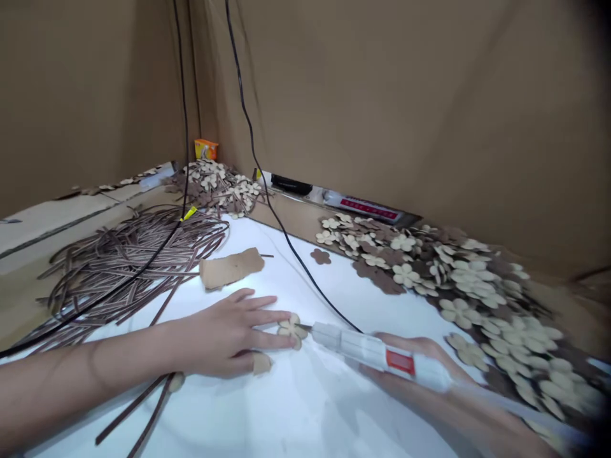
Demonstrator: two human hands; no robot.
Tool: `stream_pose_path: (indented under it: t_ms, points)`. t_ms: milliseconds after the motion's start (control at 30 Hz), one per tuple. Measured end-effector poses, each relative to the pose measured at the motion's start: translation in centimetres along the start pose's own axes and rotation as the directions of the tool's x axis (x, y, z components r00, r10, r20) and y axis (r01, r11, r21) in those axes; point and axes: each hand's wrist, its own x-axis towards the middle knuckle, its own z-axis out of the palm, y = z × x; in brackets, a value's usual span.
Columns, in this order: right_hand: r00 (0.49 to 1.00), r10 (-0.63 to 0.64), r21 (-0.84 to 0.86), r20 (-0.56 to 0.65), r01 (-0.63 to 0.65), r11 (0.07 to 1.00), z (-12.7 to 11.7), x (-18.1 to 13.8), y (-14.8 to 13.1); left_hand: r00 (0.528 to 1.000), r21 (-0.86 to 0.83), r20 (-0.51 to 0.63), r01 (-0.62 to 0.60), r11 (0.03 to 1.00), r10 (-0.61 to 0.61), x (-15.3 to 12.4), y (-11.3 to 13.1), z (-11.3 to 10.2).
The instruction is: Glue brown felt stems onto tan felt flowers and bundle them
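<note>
A: What's nearest?
B: The right hand [420,401], wrapped around a white tool [360,343] with a red label. Its dark tip points left.

A: Touching anything?
B: The tip meets a cream flower [291,325] lying on the white table [262,416]. I can't tell whether it presses in.

A: And the left hand [222,337]?
B: Palm down, fingers spread, two fingertips on that flower. A small tan patch [261,364] sits at the thumb; I can't tell if it's worn.

A: Beyond the hands?
B: Tangled brown strips [138,261] on the left, some running under the forearm. A cardboard scrap [231,268] lies just beside them. On the right, a heap of cream and brown flowers [458,280].

A: Farthest?
B: A second heap [219,184], then an orange box [206,149] in the corner.
</note>
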Motion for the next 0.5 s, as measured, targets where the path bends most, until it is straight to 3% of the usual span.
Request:
stream_pose_path:
  t_ms: [100,167,267,400,500]
  points:
    - [0.967,-0.035,-0.015,0.254,0.04,0.999,-0.2,0.7,0.8,1.0,-0.007,0.019,0.007,1.0,-0.007,0.0,-0.1,-0.1]
    - [0.94,-0.041,-0.026,0.34,0.053,0.998,-0.1,1.1,1.5,1.0,-0.018,0.024,0.014,1.0,-0.014,0.1,-0.1,-0.1]
    - [0.946,-0.045,-0.015,0.322,0.053,0.998,0.2,1.2,1.8,0.999,-0.032,0.032,0.019,0.999,-0.018,0.1,-0.1,-0.2]
    - [0.979,-0.041,0.03,0.2,0.036,0.999,0.7,0.6,1.9,0.999,-0.035,0.047,0.029,0.999,-0.027,0.1,-0.1,-0.2]
    - [0.977,-0.053,0.023,0.206,0.049,0.999,1.0,0.5,2.5,0.997,-0.03,0.06,0.042,0.999,-0.04,0.2,-0.1,-0.2]
